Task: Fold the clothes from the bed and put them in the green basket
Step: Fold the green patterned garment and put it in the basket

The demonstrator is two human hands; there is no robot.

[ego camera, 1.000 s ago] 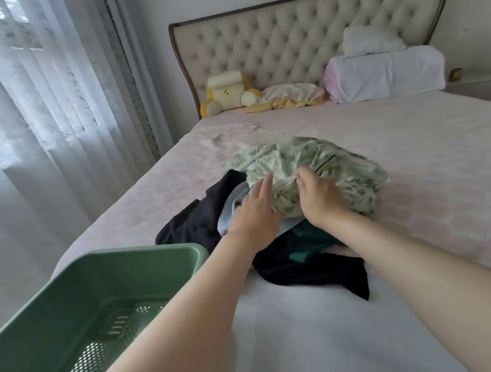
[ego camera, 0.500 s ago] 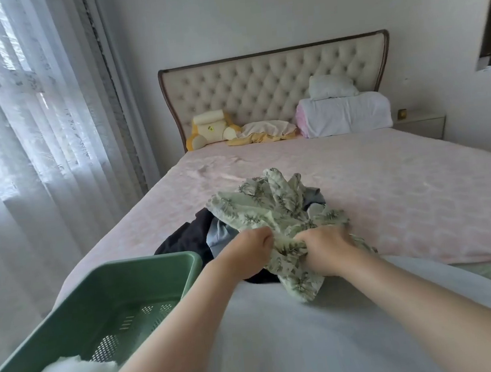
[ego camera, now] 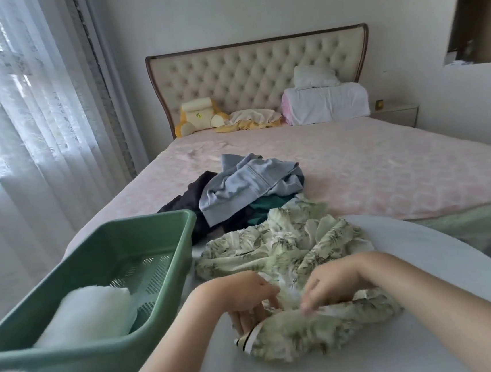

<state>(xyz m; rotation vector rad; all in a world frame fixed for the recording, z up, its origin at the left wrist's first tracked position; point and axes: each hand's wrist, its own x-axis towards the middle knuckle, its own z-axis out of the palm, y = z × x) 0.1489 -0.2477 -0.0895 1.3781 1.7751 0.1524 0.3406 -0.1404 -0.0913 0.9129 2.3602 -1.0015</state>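
The green basket (ego camera: 155,223) sits at the near left corner of the bed (ego camera: 401,170), with a white folded cloth (ego camera: 91,311) in its near end. Just to its right, at the bed's near edge, lies a crumpled pale green shirt (ego camera: 289,247) with a leafy print and a striped cuff at its near hem. The left hand (ego camera: 246,296) has its fingers curled into the shirt's near edge, and the right hand (ego camera: 329,288) pinches the same bunched fabric beside it; both are a little blurred.

Sheer curtains (ego camera: 21,117) hang along the left. Behind the shirt, mid-bed, a heap holds a black garment (ego camera: 185,200), a light blue garment (ego camera: 247,182) and a dark green garment (ego camera: 267,204), with the shirt's far edge touching it. At the tufted headboard (ego camera: 257,73) rest a yellow plush toy (ego camera: 198,118) and white pillows (ego camera: 326,103).
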